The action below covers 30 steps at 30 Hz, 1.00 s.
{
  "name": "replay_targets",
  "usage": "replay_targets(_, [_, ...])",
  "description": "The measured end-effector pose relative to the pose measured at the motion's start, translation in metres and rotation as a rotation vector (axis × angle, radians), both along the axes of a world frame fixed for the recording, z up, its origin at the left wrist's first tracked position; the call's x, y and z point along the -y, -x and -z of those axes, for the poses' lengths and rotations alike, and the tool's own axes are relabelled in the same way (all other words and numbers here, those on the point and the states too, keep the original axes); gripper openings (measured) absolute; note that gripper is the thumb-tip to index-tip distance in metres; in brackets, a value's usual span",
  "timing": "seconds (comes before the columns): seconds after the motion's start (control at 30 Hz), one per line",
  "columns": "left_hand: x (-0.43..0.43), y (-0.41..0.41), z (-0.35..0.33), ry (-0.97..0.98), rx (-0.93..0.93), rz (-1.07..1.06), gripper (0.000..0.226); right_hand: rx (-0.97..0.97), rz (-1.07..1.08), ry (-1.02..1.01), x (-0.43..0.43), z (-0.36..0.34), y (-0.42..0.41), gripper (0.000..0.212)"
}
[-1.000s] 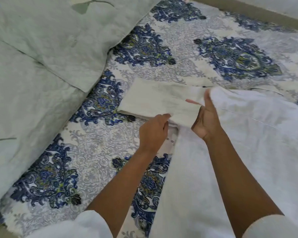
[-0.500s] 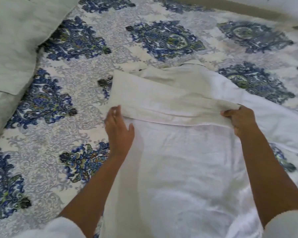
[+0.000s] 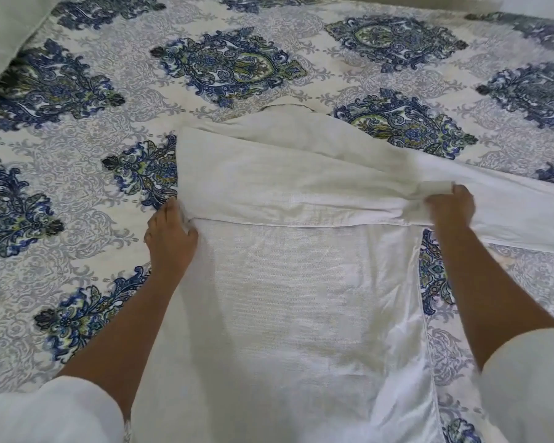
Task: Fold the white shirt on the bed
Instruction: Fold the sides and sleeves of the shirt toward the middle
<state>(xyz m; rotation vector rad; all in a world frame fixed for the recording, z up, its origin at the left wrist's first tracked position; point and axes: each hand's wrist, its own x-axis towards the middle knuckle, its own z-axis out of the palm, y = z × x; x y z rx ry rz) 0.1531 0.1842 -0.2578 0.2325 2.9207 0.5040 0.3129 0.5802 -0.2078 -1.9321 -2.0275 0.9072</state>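
Note:
The white shirt (image 3: 295,298) lies spread on the bed (image 3: 77,174), its body running toward me. A sleeve is folded across the top as a flat horizontal band (image 3: 285,187). My left hand (image 3: 170,238) grips the shirt's left edge where the band meets the body, fingers curled into the cloth. My right hand (image 3: 451,207) pinches the right end of the band, bunching the fabric there. More white cloth trails off to the right past that hand.
The bed is covered by a white sheet with blue and green floral medallions (image 3: 227,65). A pale green pillow or blanket (image 3: 4,24) sits at the far left corner. My white sleeves fill both lower corners.
The sleeve has been carried across the shirt and laid flat. My hands have spread apart to the two ends of the fold, and the view has shifted right, away from the pale green bedding.

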Motion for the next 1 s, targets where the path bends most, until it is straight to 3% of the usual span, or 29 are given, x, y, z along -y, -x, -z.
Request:
replay_targets(0.13, [-0.011,0.006,-0.003,0.105,-0.062,0.113,0.057,0.306,-0.489,-0.290,0.057,0.006,0.020,0.064])
replay_targets(0.23, [-0.015,0.013,-0.007,0.153,-0.078,0.100,0.052,0.466,-0.836,-0.423,0.103,0.016,0.046,0.058])
replay_targets(0.43, [-0.003,0.015,0.004,0.285,-0.328,0.260,0.029,0.215,-1.177,-0.255,0.166,0.041,0.122,0.048])
replay_targets(0.6, [0.005,0.021,0.012,0.327,-0.459,0.353,0.030,0.281,-1.008,-0.226,0.168,0.047,0.176,0.053])
replay_targets(0.83, [-0.001,0.006,0.011,0.174,-0.565,0.368,0.019,0.176,-0.794,-0.262,0.135,0.031,0.182,0.025])
replay_targets(1.0, [-0.042,-0.025,0.003,0.030,-0.483,0.502,0.023,0.270,-0.718,-0.308,0.088,0.017,0.155,0.024])
